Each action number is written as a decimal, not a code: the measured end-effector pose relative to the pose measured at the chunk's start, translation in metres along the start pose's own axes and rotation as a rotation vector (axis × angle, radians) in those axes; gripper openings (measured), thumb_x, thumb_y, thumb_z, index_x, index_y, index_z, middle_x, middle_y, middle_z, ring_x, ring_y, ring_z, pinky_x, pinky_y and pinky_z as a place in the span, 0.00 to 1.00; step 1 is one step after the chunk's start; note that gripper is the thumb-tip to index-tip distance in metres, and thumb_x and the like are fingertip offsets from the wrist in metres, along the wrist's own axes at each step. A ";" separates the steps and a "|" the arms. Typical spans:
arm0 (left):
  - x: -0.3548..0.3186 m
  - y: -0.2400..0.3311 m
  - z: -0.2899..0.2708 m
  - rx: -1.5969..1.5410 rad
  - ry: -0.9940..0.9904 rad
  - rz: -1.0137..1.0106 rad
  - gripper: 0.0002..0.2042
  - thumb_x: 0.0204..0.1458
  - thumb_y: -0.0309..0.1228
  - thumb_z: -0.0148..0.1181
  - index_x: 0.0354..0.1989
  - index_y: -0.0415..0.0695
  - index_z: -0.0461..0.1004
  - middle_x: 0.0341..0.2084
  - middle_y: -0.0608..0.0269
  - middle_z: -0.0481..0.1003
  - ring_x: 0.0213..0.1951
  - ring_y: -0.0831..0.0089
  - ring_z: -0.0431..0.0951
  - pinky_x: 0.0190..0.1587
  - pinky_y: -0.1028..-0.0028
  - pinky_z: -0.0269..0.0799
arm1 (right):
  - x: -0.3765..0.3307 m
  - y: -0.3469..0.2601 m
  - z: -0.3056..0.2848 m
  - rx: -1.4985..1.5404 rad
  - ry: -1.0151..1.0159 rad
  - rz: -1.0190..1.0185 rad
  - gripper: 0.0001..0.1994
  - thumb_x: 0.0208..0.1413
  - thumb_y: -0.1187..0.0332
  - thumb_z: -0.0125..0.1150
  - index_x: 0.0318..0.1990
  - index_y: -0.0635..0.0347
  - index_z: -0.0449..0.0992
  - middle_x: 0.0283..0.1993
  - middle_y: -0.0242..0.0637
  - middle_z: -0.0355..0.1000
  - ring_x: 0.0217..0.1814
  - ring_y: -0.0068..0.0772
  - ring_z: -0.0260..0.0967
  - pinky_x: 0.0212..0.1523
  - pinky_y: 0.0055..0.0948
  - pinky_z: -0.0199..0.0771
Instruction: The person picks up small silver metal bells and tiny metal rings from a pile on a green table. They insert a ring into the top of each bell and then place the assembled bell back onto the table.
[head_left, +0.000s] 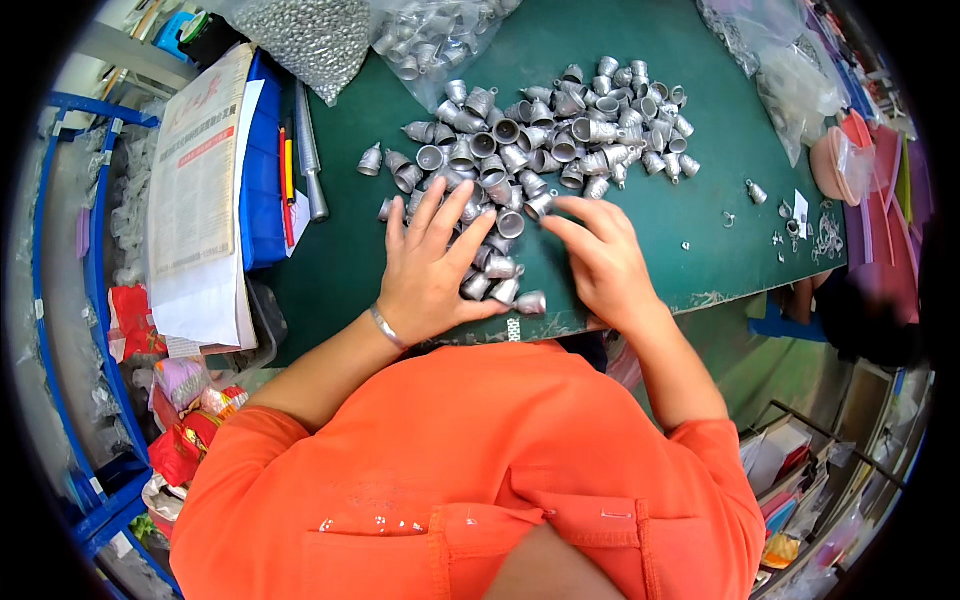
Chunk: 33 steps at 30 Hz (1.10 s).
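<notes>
A wide heap of small silver-grey metal bells [560,150], several showing a small loop on top, is spread over the green tabletop [660,250]. My left hand [432,268], a silver bracelet [387,326] at its wrist, lies over the heap's near left part. Its fingers are spread, and the thumb reaches toward a few bells [503,291] near the table edge. On the other side of these, my right hand [605,258] has its fingers bent and apart. Its fingertips are at a single bell [539,206] on the heap's near side.
Clear bags of silver beads [305,45] and more bells [425,50] stand at the back. On the left are a newspaper [200,170], a blue tray [262,160], pencils [289,170] and a tapered metal rod [309,150]. Rings and scraps [826,238] lie at right.
</notes>
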<state>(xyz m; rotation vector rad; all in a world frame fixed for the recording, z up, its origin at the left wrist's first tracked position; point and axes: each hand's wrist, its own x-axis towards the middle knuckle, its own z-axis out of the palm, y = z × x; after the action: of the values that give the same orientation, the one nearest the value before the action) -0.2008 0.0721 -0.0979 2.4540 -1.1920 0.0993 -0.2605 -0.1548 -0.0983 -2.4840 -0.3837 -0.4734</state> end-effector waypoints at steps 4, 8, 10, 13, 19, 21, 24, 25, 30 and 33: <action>0.022 -0.001 0.005 -0.012 0.108 -0.055 0.39 0.23 0.48 0.73 0.50 0.49 0.68 0.60 0.55 0.54 0.63 0.53 0.49 0.57 0.42 0.45 | 0.027 0.004 0.011 -0.094 -0.097 -0.003 0.15 0.40 0.79 0.54 0.39 0.58 0.72 0.44 0.38 0.68 0.47 0.43 0.65 0.46 0.36 0.65; 0.039 -0.003 0.004 0.020 0.099 -0.036 0.37 0.21 0.48 0.73 0.46 0.47 0.71 0.59 0.55 0.56 0.63 0.53 0.50 0.58 0.41 0.46 | 0.022 0.012 0.010 0.094 0.015 0.106 0.11 0.39 0.80 0.59 0.34 0.60 0.72 0.40 0.39 0.68 0.43 0.42 0.66 0.43 0.32 0.67; 0.040 -0.003 0.004 0.000 0.089 -0.030 0.37 0.21 0.50 0.72 0.46 0.47 0.71 0.58 0.54 0.56 0.63 0.53 0.50 0.58 0.41 0.45 | 0.012 0.012 0.010 0.369 0.120 0.249 0.10 0.39 0.81 0.64 0.30 0.63 0.71 0.37 0.39 0.69 0.40 0.39 0.68 0.40 0.28 0.69; 0.040 -0.005 0.000 -0.051 0.083 -0.030 0.39 0.20 0.55 0.70 0.45 0.46 0.72 0.57 0.52 0.58 0.63 0.52 0.51 0.57 0.40 0.43 | 0.007 0.008 0.003 0.490 0.185 0.259 0.09 0.40 0.82 0.63 0.30 0.63 0.71 0.37 0.39 0.69 0.40 0.34 0.68 0.40 0.26 0.68; 0.046 0.009 -0.011 -0.366 0.317 0.150 0.29 0.29 0.44 0.71 0.43 0.46 0.71 0.38 0.61 0.67 0.39 0.62 0.67 0.46 0.64 0.61 | -0.001 -0.007 0.014 1.027 0.209 0.339 0.07 0.47 0.80 0.60 0.34 0.65 0.70 0.39 0.38 0.69 0.41 0.26 0.67 0.41 0.24 0.68; 0.049 0.010 0.002 -0.571 0.298 0.215 0.25 0.32 0.34 0.71 0.43 0.45 0.71 0.36 0.61 0.67 0.39 0.62 0.69 0.42 0.68 0.65 | 0.002 -0.017 0.015 1.336 0.155 0.398 0.07 0.50 0.79 0.59 0.36 0.66 0.69 0.39 0.37 0.68 0.40 0.24 0.67 0.41 0.23 0.69; 0.048 0.012 0.002 -0.703 0.246 0.198 0.22 0.35 0.24 0.68 0.43 0.42 0.71 0.34 0.60 0.68 0.31 0.71 0.71 0.31 0.76 0.70 | 0.004 -0.025 0.010 1.397 0.045 0.538 0.06 0.58 0.70 0.52 0.36 0.65 0.69 0.34 0.35 0.70 0.34 0.21 0.67 0.36 0.20 0.69; 0.047 0.012 0.002 -0.746 0.216 0.182 0.22 0.36 0.24 0.68 0.43 0.42 0.71 0.34 0.60 0.68 0.30 0.73 0.71 0.29 0.78 0.70 | 0.002 -0.024 0.009 1.413 0.005 0.597 0.08 0.59 0.68 0.51 0.35 0.65 0.69 0.32 0.34 0.70 0.33 0.20 0.67 0.35 0.20 0.69; 0.042 0.005 -0.011 -1.753 0.080 -0.566 0.12 0.59 0.36 0.48 0.27 0.41 0.68 0.16 0.68 0.66 0.14 0.82 0.63 0.15 0.82 0.58 | 0.007 -0.011 -0.001 0.795 -0.063 0.554 0.08 0.58 0.68 0.52 0.34 0.63 0.71 0.28 0.33 0.68 0.30 0.23 0.67 0.32 0.22 0.68; 0.043 -0.009 -0.015 -1.956 0.133 -0.539 0.10 0.57 0.32 0.47 0.26 0.42 0.65 0.19 0.63 0.69 0.15 0.80 0.66 0.14 0.82 0.57 | 0.017 -0.017 0.001 0.383 -0.131 0.133 0.08 0.50 0.71 0.59 0.38 0.61 0.71 0.35 0.37 0.68 0.37 0.35 0.67 0.37 0.29 0.68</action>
<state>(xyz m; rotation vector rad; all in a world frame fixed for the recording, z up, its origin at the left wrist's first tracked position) -0.1646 0.0515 -0.0768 0.8191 -0.0927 -0.6889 -0.2515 -0.1380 -0.0834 -2.1543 -0.3231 -0.1633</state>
